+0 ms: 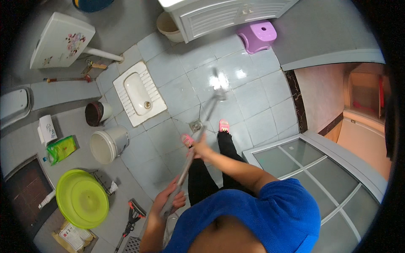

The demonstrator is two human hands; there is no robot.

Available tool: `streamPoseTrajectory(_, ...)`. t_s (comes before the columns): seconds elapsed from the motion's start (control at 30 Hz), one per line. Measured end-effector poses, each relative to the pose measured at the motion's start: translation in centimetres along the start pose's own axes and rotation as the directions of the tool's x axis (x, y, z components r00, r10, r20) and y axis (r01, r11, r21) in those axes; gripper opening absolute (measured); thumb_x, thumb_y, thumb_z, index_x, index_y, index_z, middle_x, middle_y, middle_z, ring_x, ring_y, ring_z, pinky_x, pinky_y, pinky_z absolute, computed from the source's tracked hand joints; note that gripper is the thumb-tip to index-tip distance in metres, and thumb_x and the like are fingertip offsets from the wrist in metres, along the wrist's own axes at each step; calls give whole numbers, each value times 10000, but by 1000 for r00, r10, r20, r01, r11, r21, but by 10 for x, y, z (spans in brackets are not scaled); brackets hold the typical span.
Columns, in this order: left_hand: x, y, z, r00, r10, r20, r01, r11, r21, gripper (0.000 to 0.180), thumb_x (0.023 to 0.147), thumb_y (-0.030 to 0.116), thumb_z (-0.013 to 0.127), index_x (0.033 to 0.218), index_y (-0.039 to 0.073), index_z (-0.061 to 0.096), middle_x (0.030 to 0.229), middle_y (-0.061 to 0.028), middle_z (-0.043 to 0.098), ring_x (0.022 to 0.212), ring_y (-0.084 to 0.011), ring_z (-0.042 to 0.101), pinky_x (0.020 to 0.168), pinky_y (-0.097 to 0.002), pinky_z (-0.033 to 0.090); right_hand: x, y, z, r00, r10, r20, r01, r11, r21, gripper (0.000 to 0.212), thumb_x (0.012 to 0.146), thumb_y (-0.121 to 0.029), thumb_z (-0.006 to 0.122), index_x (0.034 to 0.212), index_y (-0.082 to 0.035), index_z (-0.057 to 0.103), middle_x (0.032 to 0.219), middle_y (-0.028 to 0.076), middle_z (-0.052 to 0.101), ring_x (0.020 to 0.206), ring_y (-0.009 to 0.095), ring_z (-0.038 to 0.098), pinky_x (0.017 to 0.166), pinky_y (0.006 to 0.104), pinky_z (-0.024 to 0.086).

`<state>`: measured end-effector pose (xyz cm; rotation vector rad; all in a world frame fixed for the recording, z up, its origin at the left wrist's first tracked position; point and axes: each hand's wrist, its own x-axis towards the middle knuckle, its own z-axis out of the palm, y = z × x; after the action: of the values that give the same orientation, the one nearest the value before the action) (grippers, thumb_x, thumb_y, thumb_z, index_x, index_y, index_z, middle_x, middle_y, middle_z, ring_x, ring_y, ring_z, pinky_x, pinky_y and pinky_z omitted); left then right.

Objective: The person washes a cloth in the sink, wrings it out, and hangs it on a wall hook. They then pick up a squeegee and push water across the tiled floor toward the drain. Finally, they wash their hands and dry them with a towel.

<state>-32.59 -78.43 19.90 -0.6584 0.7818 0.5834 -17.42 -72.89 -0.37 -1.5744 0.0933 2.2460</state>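
Observation:
Both my hands are closed round the pale metal pole of a long-handled floor squeegee (pixel 184 171). My left hand (pixel 169 199) grips low, near the pole's end by my body. Farther up the pole, my right hand (pixel 200 149) is wrapped round it. The pole slants away to the far right, and its narrow dark head is over the wet, shiny floor tiles (pixel 249 95). Motion blurs the head, so its exact shape is hard to make out. Beyond my pink shoes (pixel 224 125), the tiles reflect bright light.
A squat toilet (pixel 140 93) lies ahead left, with a white bucket (pixel 110 145) and green basin (pixel 82 199) nearer. A floor drain (pixel 195 125) is between my feet. A purple stool (pixel 258 37) stands by the white cabinet (pixel 215 19). At right is a glazed door (pixel 325 177).

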Motion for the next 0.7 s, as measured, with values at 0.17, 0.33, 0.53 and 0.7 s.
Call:
streamPoseTrajectory(0.17,72,35,-22,991,-133,-24,134,991,20,391,874,186,370,1254,185,280,588,-31,359,481,-109,318,417,-216,308,33,-14,-50,976,61,-210,-70,997,-35,451,797,-46,417,1143,0,131,780,170,510,577,264,574,480,396,523)
streamPoseTrajectory(0.33,-10,110,-66,984,-123,-131,117,992,-54,334,862,181,403,1186,220,330,607,-40,381,498,-119,341,462,-226,318,89,41,63,988,128,-83,-131,991,-35,242,794,-39,391,995,66,307,832,199,524,641,291,591,549,416,525)
streamPoseTrajectory(0.53,-133,165,-98,939,126,-320,-133,991,-2,285,856,213,433,1136,206,381,605,-46,384,502,-119,347,481,-225,321,123,101,229,945,263,195,-253,964,-78,403,817,-65,407,1078,-24,102,832,206,499,636,286,588,557,415,525)
streamPoseTrajectory(0.7,-171,195,-144,924,235,-303,-296,939,-175,282,857,216,433,1137,203,393,596,-35,375,491,-116,346,466,-227,326,152,109,327,945,244,217,-181,945,-272,557,812,-56,407,1140,-55,-43,800,190,484,570,270,579,505,407,526)
